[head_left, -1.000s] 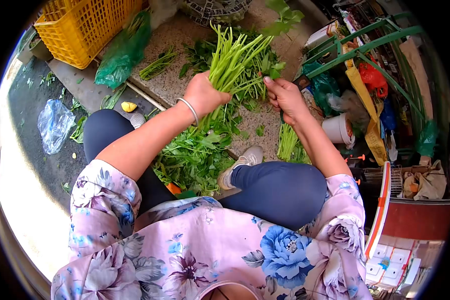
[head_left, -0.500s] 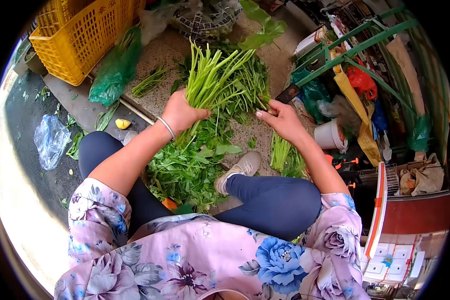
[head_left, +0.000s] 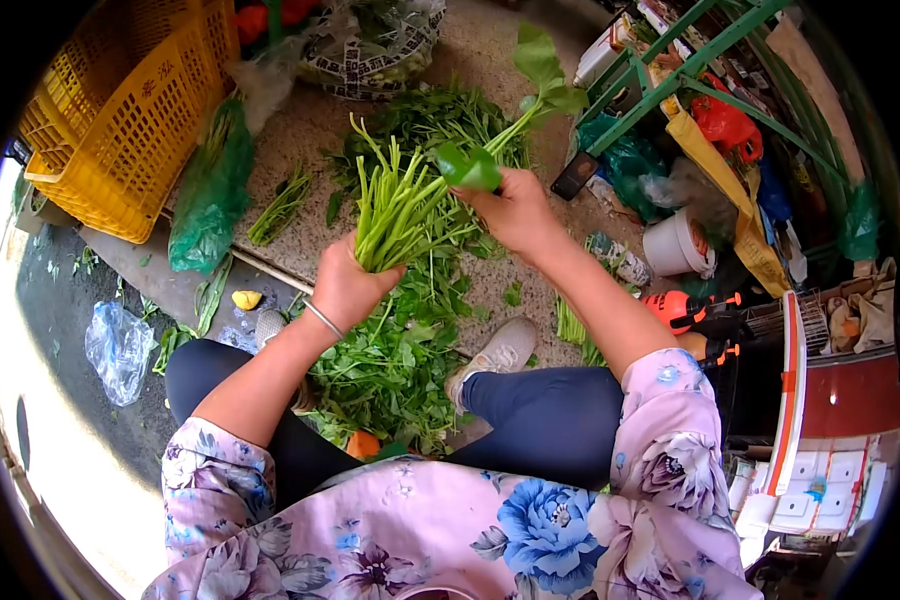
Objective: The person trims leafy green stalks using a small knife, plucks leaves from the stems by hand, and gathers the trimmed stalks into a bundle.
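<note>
My left hand (head_left: 350, 284) is closed around a bunch of green vegetable stems (head_left: 395, 215), their cut-looking ends fanning upward. At the bunch's right side, my right hand (head_left: 518, 212) pinches a leafy stem (head_left: 510, 132). One broad leaf lies by its fingertips, and more leaves spread at the stem's upper end. The right fingertips are partly hidden by the leaf. Below the hands, a heap of loose green leaves (head_left: 385, 365) covers the ground between my feet. Behind the bunch lies another pile of leafy greens (head_left: 450, 115).
A yellow crate (head_left: 135, 135) and a green plastic bag (head_left: 210, 190) stand upper left. A small bundle of stems (head_left: 280, 207) lies nearby. Right are a white bucket (head_left: 678, 245), a green metal frame (head_left: 670, 85) and an orange-and-black tool (head_left: 670, 308). A printed bag (head_left: 370, 50) sits at the back.
My right hand has moved up and left to the bunch and now pinches a leafy stem. My left hand, still holding the bunch, sits slightly lower. The camera view has shifted.
</note>
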Demonstrator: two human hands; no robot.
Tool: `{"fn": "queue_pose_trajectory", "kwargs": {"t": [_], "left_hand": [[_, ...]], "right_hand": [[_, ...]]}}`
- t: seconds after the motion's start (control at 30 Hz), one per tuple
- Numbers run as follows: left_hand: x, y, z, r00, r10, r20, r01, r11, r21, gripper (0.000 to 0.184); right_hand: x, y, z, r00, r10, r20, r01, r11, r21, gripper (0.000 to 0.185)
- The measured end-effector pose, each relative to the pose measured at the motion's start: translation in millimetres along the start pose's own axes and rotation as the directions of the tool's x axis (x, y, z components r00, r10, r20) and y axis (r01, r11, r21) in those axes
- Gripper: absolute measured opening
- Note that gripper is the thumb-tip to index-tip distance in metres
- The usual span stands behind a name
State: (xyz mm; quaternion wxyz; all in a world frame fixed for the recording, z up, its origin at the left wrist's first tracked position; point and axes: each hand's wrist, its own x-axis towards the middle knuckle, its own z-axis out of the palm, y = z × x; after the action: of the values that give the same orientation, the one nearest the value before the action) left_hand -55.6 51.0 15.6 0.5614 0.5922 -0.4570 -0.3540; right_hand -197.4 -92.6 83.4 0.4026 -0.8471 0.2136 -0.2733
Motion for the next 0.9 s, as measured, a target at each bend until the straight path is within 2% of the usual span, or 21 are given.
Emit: {"fn": "queue_pose_trajectory", "kwargs": {"t": [0.03,0.07,0.1,0.13,0.17,0.23,0.27,0.3,0.33,0.37,0.4,0.47,0.53,0.6,0.63,0.73,0.77,0.8,0.83,0.87,0.9], "left_hand": [[1.3,0.8,-0.9,0.999,-0.028,0.017,0.028,0.999,-0.03,0.029],[1.7,2.7,-2.4,0.999,-0.031,0.017,0.031,0.999,-0.03,0.029],[1.9,5.3,-4.8,0.999,-0.045,0.014,0.045,0.999,-0.017,0.029],[2.0,6.4,-7.7,0.998,-0.059,0.008,0.059,0.998,-0.003,0.03],[2.3,5.8,-10.6,0.998,-0.064,0.0,0.064,0.998,-0.002,0.03],[1.3,2.3,-16.7,0.996,-0.094,0.005,0.094,0.996,0.008,0.031],[0.2,0.5,-19.5,0.995,-0.103,0.005,0.102,0.995,0.009,0.031],[-1.3,-1.7,-21.7,0.996,-0.092,0.017,0.091,0.996,0.025,0.03],[-2.5,-4.6,-22.9,0.996,-0.08,0.032,0.079,0.996,0.04,0.03],[-3.8,-8.2,-23.4,0.996,-0.065,0.059,0.062,0.996,0.063,0.03],[-5.6,-6.7,-22.8,0.995,-0.076,0.069,0.072,0.995,0.063,0.03],[-10.0,0.8,-22.0,0.986,-0.114,0.12,0.092,0.98,0.175,0.03],[-11.3,-6.9,-18.6,0.978,-0.143,0.149,0.122,0.982,0.145,0.03],[-12.2,-8.0,-15.6,0.985,-0.08,0.154,0.062,0.991,0.118,0.03],[-12.3,-7.8,-15.0,0.984,-0.086,0.158,0.068,0.99,0.121,0.03],[-11.0,-2.1,-18.4,0.978,-0.088,0.189,0.068,0.991,0.113,0.03],[-9.5,2.3,-22.0,0.962,-0.121,0.246,0.08,0.983,0.168,0.031],[-9.4,3.3,-23.8,0.939,-0.162,0.302,0.097,0.971,0.22,0.031],[-8.3,-1.5,-26.3,0.933,-0.207,0.296,0.171,0.975,0.142,0.028],[-6.9,-3.7,-30.7,0.928,-0.206,0.311,0.171,0.976,0.136,0.028],[-5.7,-3.9,-35.9,0.923,-0.222,0.313,0.197,0.974,0.11,0.028]], "right_hand": [[-2.9,-0.3,-3.5,0.991,-0.077,-0.106,0.049,0.968,-0.244,0.024],[-5.9,-3.4,-13.9,0.992,-0.074,-0.105,0.047,0.969,-0.243,0.024],[-6.2,-17.7,-28.1,0.988,-0.108,-0.107,0.042,0.872,-0.487,0.026],[-7.0,-24.0,-38.6,0.985,-0.143,-0.098,0.035,0.716,-0.697,0.027],[-10.2,-18.4,-44.9,0.985,-0.144,-0.091,0.041,0.719,-0.693,0.027],[-18.2,1.5,-51.5,0.966,-0.257,0.04,0.249,0.869,-0.428,0.028],[-22.0,9.6,-52.8,0.967,-0.252,0.042,0.245,0.872,-0.423,0.028],[-25.5,11.2,-52.3,0.988,0.113,0.108,-0.093,0.979,-0.179,0.031],[-29.2,11.8,-51.7,0.866,0.432,0.254,-0.455,0.89,0.038,0.034],[-33.5,10.6,-49.8,0.836,0.486,0.256,-0.546,0.784,0.295,0.037],[-32.9,9.8,-49.5,0.83,0.496,0.255,-0.556,0.775,0.3,0.037],[-29.4,16.1,-51.8,0.837,0.48,0.263,-0.527,0.576,0.625,0.039],[-25.5,20.4,-52.4,0.833,0.499,0.237,-0.513,0.538,0.669,0.039],[-22.3,21.1,-53.9,0.856,0.476,0.201,-0.438,0.463,0.771,0.039],[-21.2,25.5,-54.5,0.85,0.503,0.157,-0.428,0.485,0.763,0.037],[-21.6,30.7,-57.1,0.847,0.498,0.184,-0.457,0.508,0.731,0.038],[-22.3,31.7,-56.7,0.842,0.507,0.185,-0.469,0.517,0.716,0.028],[-24.7,36.0,-56.7,0.828,0.524,0.197,-0.486,0.497,0.719,0.028],[-28.0,42.2,-56.8,0.809,0.565,0.161,-0.526,0.574,0.628,0.03],[-30.5,49.4,-57.1,0.796,0.593,0.121,-0.558,0.643,0.524,0.032],[-35.1,58.1,-56.2,0.812,0.579,0.07,-0.559,0.737,0.379,0.026]]}}
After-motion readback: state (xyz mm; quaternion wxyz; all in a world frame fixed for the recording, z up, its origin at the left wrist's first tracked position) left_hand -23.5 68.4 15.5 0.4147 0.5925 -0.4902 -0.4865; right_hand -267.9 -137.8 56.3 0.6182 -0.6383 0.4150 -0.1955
